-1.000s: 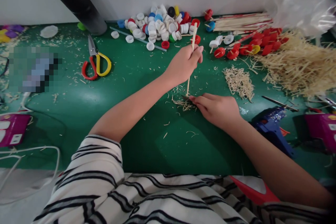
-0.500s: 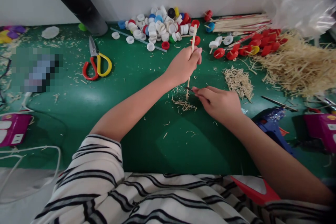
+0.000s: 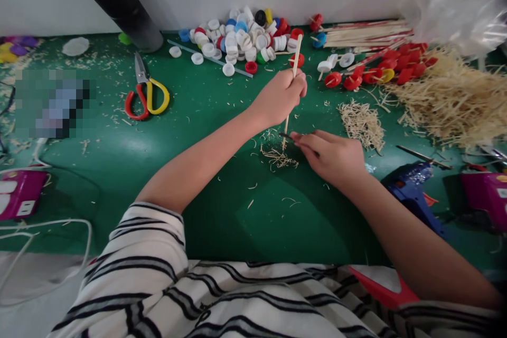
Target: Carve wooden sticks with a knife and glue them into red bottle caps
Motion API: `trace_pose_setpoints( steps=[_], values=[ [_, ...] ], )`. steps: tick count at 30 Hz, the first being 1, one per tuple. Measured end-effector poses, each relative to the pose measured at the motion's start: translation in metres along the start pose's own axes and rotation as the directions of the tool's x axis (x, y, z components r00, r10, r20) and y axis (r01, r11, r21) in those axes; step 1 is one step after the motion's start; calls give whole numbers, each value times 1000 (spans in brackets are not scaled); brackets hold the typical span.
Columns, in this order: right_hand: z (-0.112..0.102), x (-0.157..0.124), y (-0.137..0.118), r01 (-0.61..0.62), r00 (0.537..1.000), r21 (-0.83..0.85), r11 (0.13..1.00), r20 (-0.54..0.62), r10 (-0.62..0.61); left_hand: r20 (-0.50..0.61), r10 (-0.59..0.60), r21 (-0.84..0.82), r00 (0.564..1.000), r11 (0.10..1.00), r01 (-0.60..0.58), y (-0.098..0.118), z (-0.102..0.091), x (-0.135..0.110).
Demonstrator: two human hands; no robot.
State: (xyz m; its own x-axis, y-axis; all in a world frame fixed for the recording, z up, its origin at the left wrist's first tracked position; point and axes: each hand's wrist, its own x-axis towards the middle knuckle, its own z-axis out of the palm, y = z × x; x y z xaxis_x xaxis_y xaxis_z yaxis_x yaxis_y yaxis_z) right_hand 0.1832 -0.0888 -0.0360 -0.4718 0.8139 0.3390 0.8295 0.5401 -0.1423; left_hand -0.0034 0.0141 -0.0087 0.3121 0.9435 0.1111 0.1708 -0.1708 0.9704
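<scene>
My left hand (image 3: 285, 90) is closed around a pale wooden chopstick (image 3: 297, 57), which slants down toward me with its lower end among the shavings. Pinched in my right hand (image 3: 336, 157) is a small dark blade (image 3: 285, 135), lying across the stick near that lower end. Most of the blade is hidden by my fingers. Thin curled wood shavings (image 3: 279, 158) are gathered on the green table (image 3: 237, 222) around the tip.
Bottle caps (image 3: 241, 42) are heaped at the back. Scissors (image 3: 146, 95) lie left, near a black bottle (image 3: 130, 16). To the right are red caps on sticks (image 3: 404, 66), a large shavings pile (image 3: 455, 97), a smaller pile (image 3: 361, 124) and a blue glue gun (image 3: 415, 190).
The stick's upper end has tilted slightly to the right with my left hand. The blade stays at the lower end, and my right hand has hardly moved.
</scene>
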Motion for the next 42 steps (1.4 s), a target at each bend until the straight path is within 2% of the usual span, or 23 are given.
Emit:
trace_pose_setpoints(
  steps=[4,10,16,23,29,35,38,42],
  values=[
    [-1,6,4,-33,999,-18,999,-37,32,31,26,-32,999,999,-25,1,0,1],
    [1,-1,6,42,999,12,999,-31,-42,17,-10,-82,1000,997,12,4,1,-1],
    [3,-6,6,67,996,8,998,-56,-66,55,-23,-129,998,991,30,6,1,-2],
    [3,-11,5,92,995,12,996,-47,-91,67,-50,-99,997,994,56,0,-2,1],
    [2,-12,4,85,995,0,996,-46,-85,53,-28,-80,998,996,32,-3,-2,3],
    [2,-18,-2,163,986,-98,982,-17,-165,66,-23,-69,998,997,28,-6,-3,4],
    [4,-17,-2,141,990,-74,987,-10,-142,73,-21,-72,997,997,26,-6,-3,4],
    [5,-8,2,81,994,-27,996,-76,-82,95,-40,-126,995,991,52,1,-4,2]
  ],
)
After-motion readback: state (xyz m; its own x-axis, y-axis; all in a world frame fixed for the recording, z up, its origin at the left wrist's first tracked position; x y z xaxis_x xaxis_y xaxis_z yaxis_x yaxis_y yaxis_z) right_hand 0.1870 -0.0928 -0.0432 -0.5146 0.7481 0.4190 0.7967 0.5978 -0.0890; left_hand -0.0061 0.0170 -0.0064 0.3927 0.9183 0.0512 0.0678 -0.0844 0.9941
